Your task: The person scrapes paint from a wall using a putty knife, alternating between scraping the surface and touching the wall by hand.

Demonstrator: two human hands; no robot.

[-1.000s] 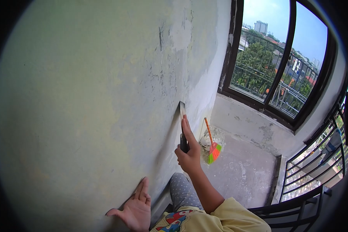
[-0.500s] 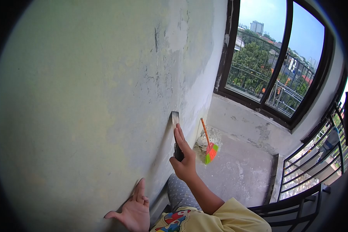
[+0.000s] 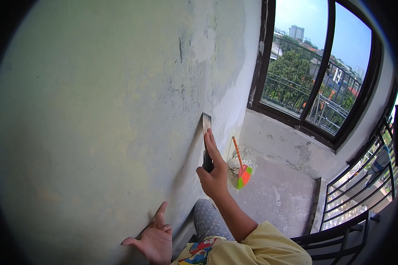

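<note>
My right hand (image 3: 216,172) grips the dark handle of a putty knife (image 3: 207,121), its fingers stretched along the metal blade. The blade's tip is up against the patchy wall (image 3: 106,110), just below a stretch of scratched, flaking paint. Lower down and to the left, my left hand (image 3: 154,240) is held by the wall with thumb and index finger spread apart, holding nothing.
A small broom (image 3: 244,176) with orange and green bristles leans in the corner by crumbled plaster. Beyond it a dark-framed window (image 3: 303,119) sits above a low ledge. Black metal railing (image 3: 356,198) borders the scuffed floor (image 3: 274,190) at right.
My right hand has slid the putty knife a short way up the wall. My left hand stays nearly in place, and the view has shifted slightly.
</note>
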